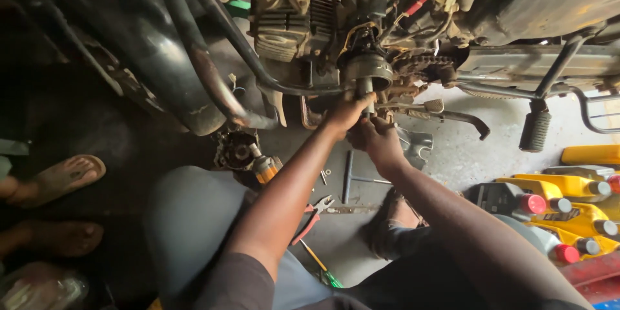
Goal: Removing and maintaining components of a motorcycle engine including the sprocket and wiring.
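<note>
A motorcycle engine [303, 19] fills the top of the view, with a round metal hub [368, 68] on its near side. A short metal tool shaft [365, 88] sticks out of that hub. My left hand [347, 112] is closed around the shaft just below the hub. Right behind it, my right hand [381, 143] grips the lower end of the same tool, which the fingers hide. Both arms reach in from the bottom of the frame.
On the concrete floor lie a T-handle wrench [347, 175], red-handled pliers [312, 217], a yellow-green screwdriver [320, 265] and a removed engine part [240, 152]. Yellow oil bottles [568, 201] stand at right. A footpeg [535, 130] hangs nearby. Another person's sandalled feet [61, 178] are at left.
</note>
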